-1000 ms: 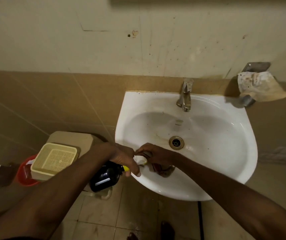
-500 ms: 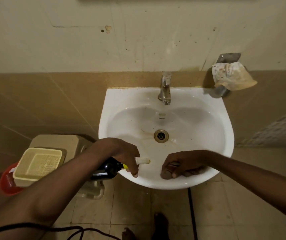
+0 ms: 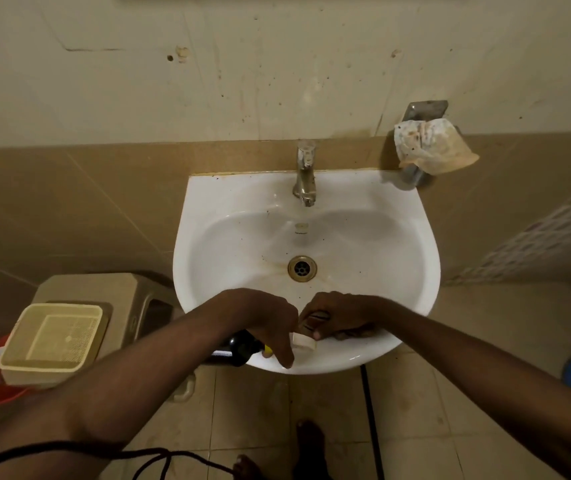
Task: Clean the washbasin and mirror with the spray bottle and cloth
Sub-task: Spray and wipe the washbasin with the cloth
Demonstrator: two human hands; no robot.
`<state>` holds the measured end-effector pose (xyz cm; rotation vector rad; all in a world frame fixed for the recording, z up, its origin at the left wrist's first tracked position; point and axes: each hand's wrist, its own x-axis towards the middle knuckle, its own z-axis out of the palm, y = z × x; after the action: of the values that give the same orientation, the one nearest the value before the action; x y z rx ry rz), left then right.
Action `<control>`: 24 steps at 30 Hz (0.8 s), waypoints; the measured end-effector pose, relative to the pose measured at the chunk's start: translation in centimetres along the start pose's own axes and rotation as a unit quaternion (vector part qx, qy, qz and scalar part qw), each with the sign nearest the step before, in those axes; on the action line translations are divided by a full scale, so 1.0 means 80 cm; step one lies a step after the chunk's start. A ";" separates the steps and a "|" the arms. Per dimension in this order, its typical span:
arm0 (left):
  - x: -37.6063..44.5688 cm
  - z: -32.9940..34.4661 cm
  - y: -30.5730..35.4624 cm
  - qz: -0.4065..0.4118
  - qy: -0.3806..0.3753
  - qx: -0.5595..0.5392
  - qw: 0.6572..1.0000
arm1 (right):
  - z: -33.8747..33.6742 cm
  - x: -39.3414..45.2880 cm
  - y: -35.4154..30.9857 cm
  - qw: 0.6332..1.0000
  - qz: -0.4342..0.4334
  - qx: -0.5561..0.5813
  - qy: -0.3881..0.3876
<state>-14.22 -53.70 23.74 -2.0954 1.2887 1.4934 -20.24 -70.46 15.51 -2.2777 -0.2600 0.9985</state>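
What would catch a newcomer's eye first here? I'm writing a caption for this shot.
The white washbasin fills the centre, with brown staining around its brass drain. At its near rim the left hand holds a dark spray bottle and the right hand presses a striped cloth. On the wall to the right, a stained rag hangs on a metal holder.

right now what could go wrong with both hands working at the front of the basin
1. The left hand holds the dark spray bottle tilted at the washbasin's front rim; it could slip to the tiled floor, near the bare foot.
2. The right hand crowds the white nozzle, so spray may hit fingers.
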 end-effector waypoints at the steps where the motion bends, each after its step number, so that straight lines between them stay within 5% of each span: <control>1: 0.004 -0.001 0.003 0.003 0.008 0.004 1.000 | -0.002 -0.005 -0.002 1.000 0.003 0.006 -0.001; 5: 0.018 -0.002 0.012 0.022 0.012 0.039 0.999 | -0.012 -0.029 0.015 0.999 0.036 -0.022 -0.031; 9: 0.035 -0.005 0.017 0.034 0.036 0.071 0.996 | -0.006 -0.047 0.018 0.977 0.133 -0.151 0.069; 14: 0.051 -0.015 0.030 0.074 0.057 0.090 0.992 | -0.001 -0.084 0.010 0.981 0.137 -0.127 0.046; 18: 0.069 -0.018 0.040 0.090 0.089 0.107 0.986 | -0.043 -0.079 0.058 0.875 0.306 -0.331 0.174; 21: 0.082 -0.023 0.036 0.089 0.117 0.083 0.986 | -0.052 -0.070 0.072 0.819 0.307 -0.395 0.280; 24: 0.096 -0.026 0.029 0.082 0.130 0.067 0.986 | -0.042 -0.088 0.073 0.875 0.261 -0.355 0.200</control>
<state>-14.15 -60.25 18.67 -2.1956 1.6425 1.1820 -23.13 -79.47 17.81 -3.2809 0.2284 0.6961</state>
